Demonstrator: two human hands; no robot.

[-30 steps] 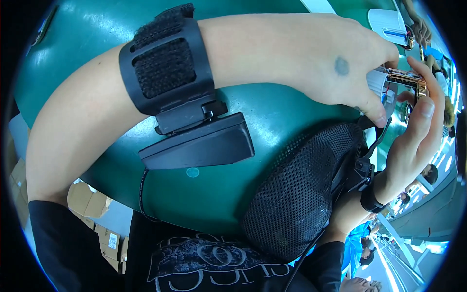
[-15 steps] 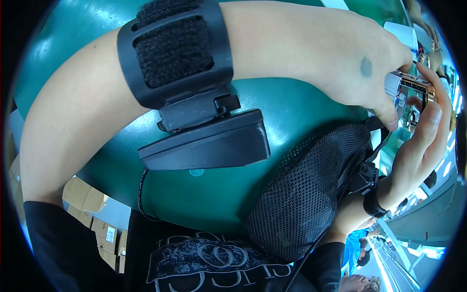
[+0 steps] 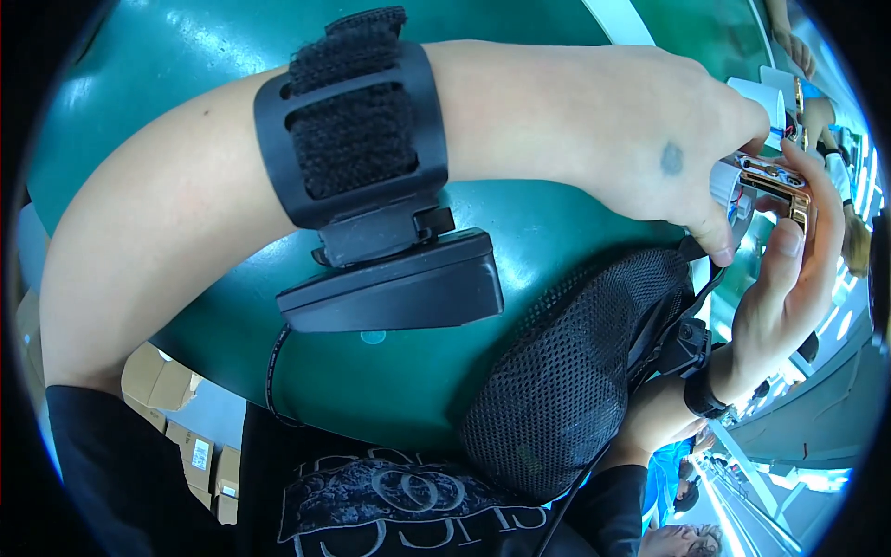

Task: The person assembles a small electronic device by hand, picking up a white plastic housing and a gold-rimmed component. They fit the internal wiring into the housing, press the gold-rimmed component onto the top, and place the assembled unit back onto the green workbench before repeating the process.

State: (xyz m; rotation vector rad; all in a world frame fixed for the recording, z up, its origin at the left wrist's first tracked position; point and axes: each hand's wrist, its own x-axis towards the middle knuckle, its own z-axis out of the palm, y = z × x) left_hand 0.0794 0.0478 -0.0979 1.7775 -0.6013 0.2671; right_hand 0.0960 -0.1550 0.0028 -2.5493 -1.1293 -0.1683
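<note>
At the green table (image 3: 390, 390), left hand (image 3: 691, 139) gripping white casing (image 3: 722, 182), right hand (image 3: 794, 288) gripping gold-framed part (image 3: 781, 190) — close together.

A green worktable (image 3: 390, 382), cardboard boxes (image 3: 191, 457) and blue-clad person (image 3: 665, 478) suggest a factory workshop.

Compared with half a second ago, bare left fingers (image 3: 713, 239), bare right fingers (image 3: 822, 209) and the gold-framed rectangular device (image 3: 772, 177) sit slightly closer to the glossy green surface's (image 3: 371, 390) near edge.
</note>
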